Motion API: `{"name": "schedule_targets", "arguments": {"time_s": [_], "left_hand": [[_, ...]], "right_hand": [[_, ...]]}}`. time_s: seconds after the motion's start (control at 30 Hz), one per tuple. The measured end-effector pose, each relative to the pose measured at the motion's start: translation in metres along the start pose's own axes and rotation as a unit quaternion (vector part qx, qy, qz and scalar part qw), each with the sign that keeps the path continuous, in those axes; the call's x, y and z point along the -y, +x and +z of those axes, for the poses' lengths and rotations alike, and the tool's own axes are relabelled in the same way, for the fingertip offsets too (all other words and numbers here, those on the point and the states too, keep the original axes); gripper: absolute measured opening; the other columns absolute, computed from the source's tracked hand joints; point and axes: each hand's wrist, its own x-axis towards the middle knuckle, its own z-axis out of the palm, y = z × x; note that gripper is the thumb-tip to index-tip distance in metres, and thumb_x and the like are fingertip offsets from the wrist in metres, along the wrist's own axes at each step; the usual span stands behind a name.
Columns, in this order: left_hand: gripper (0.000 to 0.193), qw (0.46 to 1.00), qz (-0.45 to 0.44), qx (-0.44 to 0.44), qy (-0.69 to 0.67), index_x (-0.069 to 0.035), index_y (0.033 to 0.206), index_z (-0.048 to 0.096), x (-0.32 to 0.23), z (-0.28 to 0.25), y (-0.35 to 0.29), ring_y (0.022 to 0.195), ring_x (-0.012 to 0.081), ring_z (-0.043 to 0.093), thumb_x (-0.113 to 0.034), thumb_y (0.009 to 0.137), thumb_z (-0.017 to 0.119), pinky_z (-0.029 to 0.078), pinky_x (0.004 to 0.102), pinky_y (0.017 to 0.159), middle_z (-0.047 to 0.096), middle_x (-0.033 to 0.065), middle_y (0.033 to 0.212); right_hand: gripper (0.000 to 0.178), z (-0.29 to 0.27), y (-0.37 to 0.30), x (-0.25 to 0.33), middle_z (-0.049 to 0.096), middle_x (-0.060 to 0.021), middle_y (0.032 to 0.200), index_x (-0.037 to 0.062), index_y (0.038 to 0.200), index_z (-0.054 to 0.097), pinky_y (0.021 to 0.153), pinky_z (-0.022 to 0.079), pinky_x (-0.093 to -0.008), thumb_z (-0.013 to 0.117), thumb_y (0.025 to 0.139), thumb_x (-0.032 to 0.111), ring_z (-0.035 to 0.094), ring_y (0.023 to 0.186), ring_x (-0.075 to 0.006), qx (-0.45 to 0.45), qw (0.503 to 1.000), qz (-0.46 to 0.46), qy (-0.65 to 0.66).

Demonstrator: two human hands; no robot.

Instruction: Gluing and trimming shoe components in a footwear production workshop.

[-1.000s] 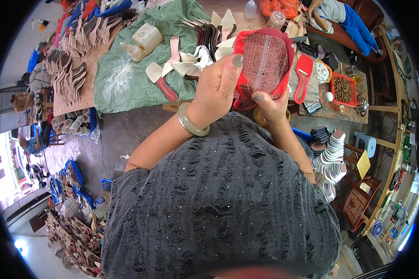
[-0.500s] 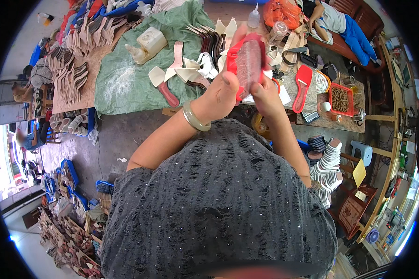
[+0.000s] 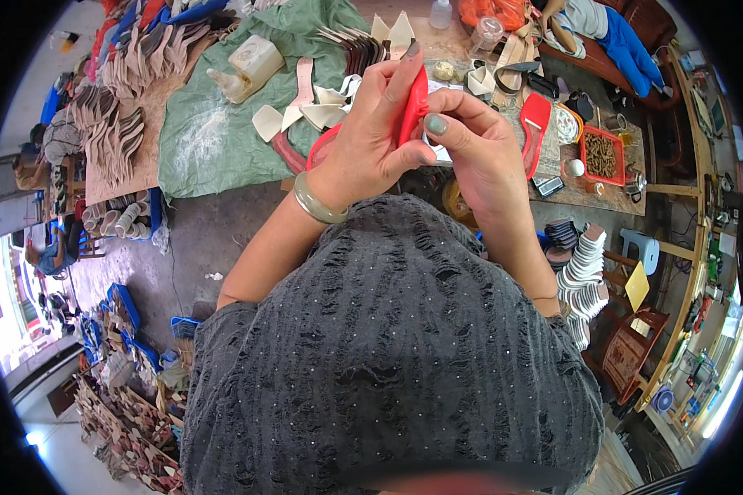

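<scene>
My left hand (image 3: pixel 362 153) is closed around a red shoe insole (image 3: pixel 415 103), held nearly edge-on above the worktable. Its red covering is gathered in small folds along the side facing my right hand (image 3: pixel 489 153). The thumb and fingers of that hand pinch this folded edge. A rounded, red-rimmed end (image 3: pixel 324 147) shows beside my left wrist; whether it belongs to the held insole I cannot tell. Another red insole (image 3: pixel 537 111) with a pale patch lies on the table to the right. Pale insole pieces (image 3: pixel 301 82) and a dark red one (image 3: pixel 287 153) lie to the left.
A green sheet (image 3: pixel 194 169) covers part of the table, with a grimy plastic jug (image 3: pixel 256 62) on it. Stacked insoles (image 3: pixel 107 132) lie far left. At right are a red basket (image 3: pixel 603 157) of small brown pieces and a phone (image 3: pixel 548 186). A person (image 3: pixel 607 37) is on a bench.
The held insole has turned from showing its broad, pale-streaked face to nearly edge-on. My left hand has shifted left, and my right hand now pinches the red edge higher up.
</scene>
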Motion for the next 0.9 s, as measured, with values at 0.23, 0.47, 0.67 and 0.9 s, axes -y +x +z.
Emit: {"name": "schedule_targets", "arguments": {"time_s": [0.23, 0.47, 0.67, 0.9], "left_hand": [[0.093, 1.0, 0.011, -0.026, -0.012, -0.008, 0.147, 0.015, -0.007, 0.007, 0.0, 0.114, 0.029, 0.039, -0.064, 0.081, 0.05, 0.03, 0.0393, 0.1, 0.038, 0.0173, 0.124], [0.09, 0.998, 0.014, -0.051, -0.041, -0.011, 0.147, 0.018, -0.012, 0.008, 0.006, 0.11, 0.0306, 0.04, -0.06, 0.081, 0.054, 0.034, 0.0389, 0.096, 0.042, 0.0178, 0.118], [0.095, 1.0, -0.003, -0.003, 0.005, -0.003, 0.146, 0.012, -0.007, 0.005, 0.005, 0.119, 0.026, 0.037, -0.067, 0.083, 0.043, 0.027, 0.0378, 0.103, 0.036, 0.0149, 0.128], [0.084, 0.993, -0.007, -0.053, -0.108, -0.011, 0.146, 0.019, -0.009, 0.021, 0.006, 0.11, 0.0296, 0.041, -0.058, 0.084, 0.051, 0.033, 0.0371, 0.098, 0.04, 0.018, 0.119]], "right_hand": [[0.014, 0.005, 0.001, -0.003, 0.061, 0.0007, 0.084, 0.0023, 0.095, 0.061, 0.065, 0.045, -0.0178, 0.066, 0.083, 0.008, 0.056, 0.074, -0.0048, 0.011, 0.998, -0.037, 0.048], [0.015, 0.006, 0.002, -0.009, 0.06, 0.0014, 0.083, 0.0028, 0.095, 0.06, 0.064, 0.042, -0.0172, 0.066, 0.082, 0.007, 0.054, 0.075, -0.0035, 0.023, 0.992, -0.094, 0.084], [0.014, 0.003, 0.005, -0.006, 0.059, 0.0012, 0.083, 0.0028, 0.094, 0.06, 0.066, 0.042, -0.0185, 0.066, 0.082, 0.007, 0.053, 0.073, -0.0046, 0.007, 0.993, -0.056, 0.102], [0.012, 0.002, 0.006, -0.011, 0.059, 0.0, 0.086, 0.0031, 0.091, 0.058, 0.069, 0.042, -0.0205, 0.065, 0.083, 0.008, 0.054, 0.078, -0.0069, 0.014, 0.987, -0.095, 0.13]]}}
